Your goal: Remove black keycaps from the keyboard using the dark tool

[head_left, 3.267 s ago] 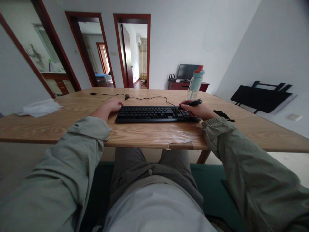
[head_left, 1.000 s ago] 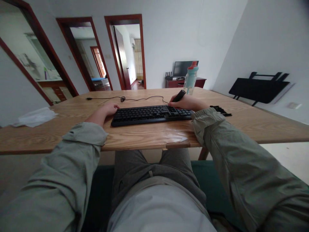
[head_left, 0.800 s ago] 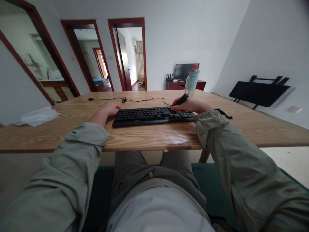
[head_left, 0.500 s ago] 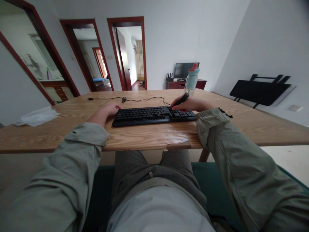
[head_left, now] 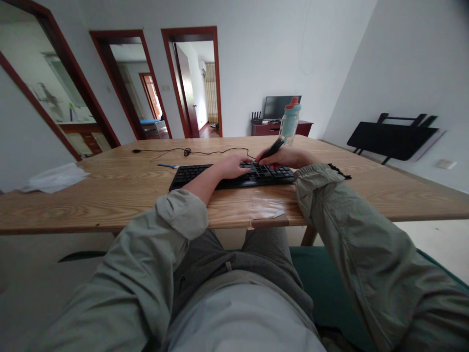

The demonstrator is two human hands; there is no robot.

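Observation:
A black keyboard [head_left: 194, 172] lies on the wooden table [head_left: 128, 200] in front of me, its keys partly covered by my hands. My left hand [head_left: 234, 167] reaches across the middle of it, palm down, fingers stretched towards my right hand. Over the keyboard's right part, my right hand [head_left: 280, 157] grips a thick black pen-shaped tool [head_left: 271, 149]. The tool is tilted, its lower end down at the keys; its exact kind is unclear. Left of the keyboard rests a thin blue stick with a whitish end [head_left: 167, 166], like a small brush.
The keyboard's black cable [head_left: 212, 152] runs behind it, with a tied bundle. A bottle with a red lid [head_left: 290, 120] stands behind my right hand. Crumpled white paper or plastic [head_left: 54, 178] lies at the left. A folded black table [head_left: 394, 139] leans by the right wall.
My left hand has moved right, from the keyboard's left end to its middle, beside my right hand. The blue stick now shows where it was. My right hand has barely shifted.

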